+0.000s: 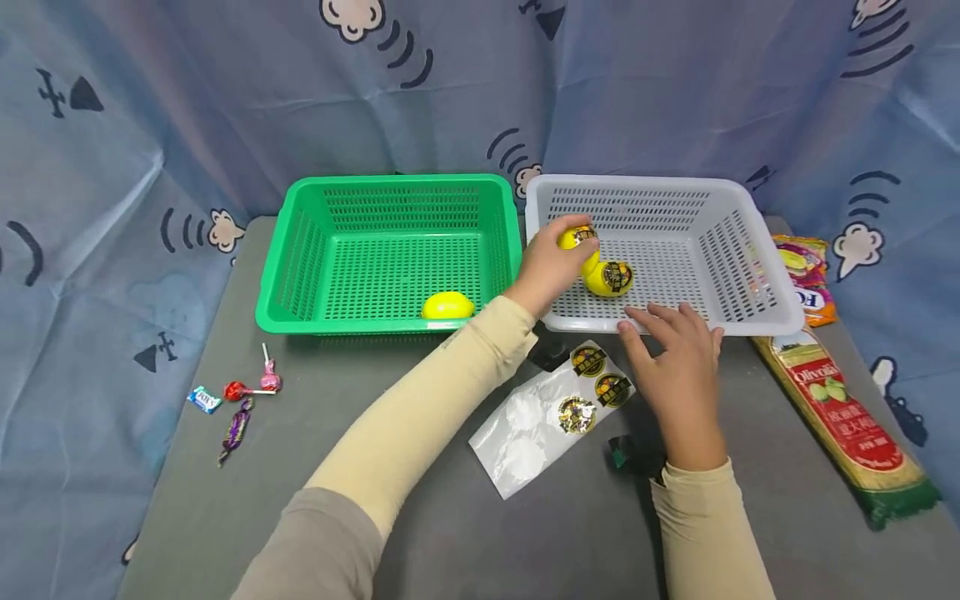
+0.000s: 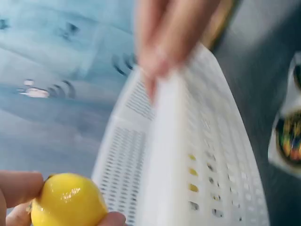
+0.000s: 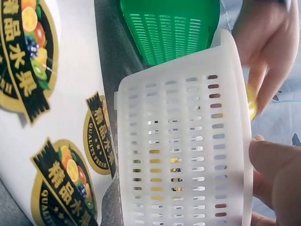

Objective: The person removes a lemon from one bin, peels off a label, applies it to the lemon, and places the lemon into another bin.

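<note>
My left hand [image 1: 551, 265] pinches a yellow lemon [image 1: 573, 239] between thumb and fingers, over the left part of the white basket [image 1: 666, 327]. This lemon bears a dark round fruit sticker. Just below it, another stickered lemon [image 1: 611, 279] lies in the basket. My right hand [image 1: 678, 371] rests at the near rim of the white basket, fingers loosely spread; the right wrist view shows the thumb [image 3: 275, 153] right at that rim. A plain lemon [image 1: 447, 306] sits in the green basket [image 1: 390, 327]. In front lies a sheet of fruit stickers [image 1: 551, 421].
Candies, including a lollipop [image 1: 270, 377] and a purple-wrapped sweet [image 1: 237, 427], lie on the grey table [image 1: 330, 433] at left. A pasta packet [image 1: 851, 421] and a colourful snack bag [image 1: 806, 279] lie at right. A patterned blue curtain [image 1: 450, 100] hangs behind the baskets.
</note>
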The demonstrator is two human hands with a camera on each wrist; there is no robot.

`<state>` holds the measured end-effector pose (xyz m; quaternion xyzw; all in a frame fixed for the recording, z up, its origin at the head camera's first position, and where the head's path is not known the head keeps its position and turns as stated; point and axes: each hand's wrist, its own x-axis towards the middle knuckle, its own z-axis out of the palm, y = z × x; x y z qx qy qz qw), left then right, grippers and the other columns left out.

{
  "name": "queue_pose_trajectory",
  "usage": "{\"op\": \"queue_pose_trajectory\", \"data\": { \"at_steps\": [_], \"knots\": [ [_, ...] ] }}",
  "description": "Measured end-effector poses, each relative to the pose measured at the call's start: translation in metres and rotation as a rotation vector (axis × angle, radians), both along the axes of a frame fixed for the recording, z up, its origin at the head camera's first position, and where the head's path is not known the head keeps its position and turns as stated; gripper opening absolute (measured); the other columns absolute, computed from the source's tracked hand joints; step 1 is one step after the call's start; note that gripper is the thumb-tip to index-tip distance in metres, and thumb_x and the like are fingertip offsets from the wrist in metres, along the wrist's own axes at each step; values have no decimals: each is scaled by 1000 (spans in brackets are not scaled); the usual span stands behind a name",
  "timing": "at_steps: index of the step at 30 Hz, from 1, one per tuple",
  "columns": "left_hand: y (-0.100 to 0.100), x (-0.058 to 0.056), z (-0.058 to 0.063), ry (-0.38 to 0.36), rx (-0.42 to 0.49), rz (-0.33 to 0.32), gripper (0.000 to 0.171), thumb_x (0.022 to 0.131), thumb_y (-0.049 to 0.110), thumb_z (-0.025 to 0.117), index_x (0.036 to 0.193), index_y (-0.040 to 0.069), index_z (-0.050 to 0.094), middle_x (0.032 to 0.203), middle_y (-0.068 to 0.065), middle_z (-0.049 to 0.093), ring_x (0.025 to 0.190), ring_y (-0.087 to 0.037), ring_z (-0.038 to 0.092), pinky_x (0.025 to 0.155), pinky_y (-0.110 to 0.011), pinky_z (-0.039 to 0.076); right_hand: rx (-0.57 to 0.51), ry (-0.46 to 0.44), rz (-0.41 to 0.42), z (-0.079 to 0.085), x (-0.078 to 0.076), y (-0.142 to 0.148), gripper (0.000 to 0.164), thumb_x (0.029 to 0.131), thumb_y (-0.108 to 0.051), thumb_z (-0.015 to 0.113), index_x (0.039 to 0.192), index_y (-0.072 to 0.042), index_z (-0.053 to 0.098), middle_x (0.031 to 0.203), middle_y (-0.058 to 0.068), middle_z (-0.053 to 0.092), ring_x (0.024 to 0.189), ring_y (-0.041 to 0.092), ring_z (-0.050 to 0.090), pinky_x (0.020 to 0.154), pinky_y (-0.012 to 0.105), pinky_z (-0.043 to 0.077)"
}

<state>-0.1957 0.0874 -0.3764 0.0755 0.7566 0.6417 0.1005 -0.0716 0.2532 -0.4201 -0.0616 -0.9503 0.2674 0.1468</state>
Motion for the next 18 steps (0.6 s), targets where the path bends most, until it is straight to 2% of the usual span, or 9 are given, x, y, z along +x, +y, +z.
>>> {"op": "queue_pose_trajectory", "data": {
  "at_steps": [4, 6, 11, 14, 16, 18],
  "knots": [
    [25, -16, -12, -20, -145, 21, 38, 106, 17, 67, 144, 16, 66, 145, -2, 63, 119, -13, 61, 89, -19, 49, -3, 23, 7, -2, -1, 0, 35, 104, -31, 71, 130, -9, 76, 142, 21, 63, 151, 43, 34, 120, 73, 0],
    [33, -19, -18, -52, -170, 21, 38, 105, 16, 68, 143, 16, 67, 145, -2, 63, 118, -15, 63, 88, -21, 51, -5, 31, 10, -3, -1, 0, 34, 104, -31, 71, 130, -9, 76, 141, 21, 64, 151, 44, 35, 120, 74, 0],
    [34, -20, -23, -119, -197, -20, 51, 104, 24, 71, 153, 21, 59, 157, 1, 53, 139, -17, 52, 108, -28, 46, -8, 24, 18, -5, -2, -1, 35, 104, -31, 71, 130, -9, 76, 140, 21, 64, 151, 44, 35, 119, 75, 1],
    [24, -11, -16, -85, -153, -51, 58, 103, 29, 72, 158, 22, 52, 163, 0, 46, 149, -18, 42, 116, -33, 40, -10, 37, 18, -5, -3, -2, 34, 103, -30, 71, 130, -8, 76, 139, 21, 64, 150, 44, 35, 119, 75, 2],
    [12, 2, -9, -44, -94, -71, 57, 104, 29, 71, 157, 20, 54, 163, 0, 47, 147, -22, 46, 115, -33, 41, -12, 49, 14, -4, -2, -1, 34, 103, -29, 72, 129, -8, 77, 139, 21, 65, 150, 44, 36, 120, 74, 1],
    [-7, 19, -4, 10, -12, -97, 50, 104, 26, 70, 152, 16, 59, 157, -2, 53, 137, -23, 56, 107, -33, 48, -14, 57, 10, -4, -2, 0, 33, 103, -28, 72, 129, -8, 77, 138, 22, 65, 150, 45, 36, 120, 74, 0]
  ]
}}
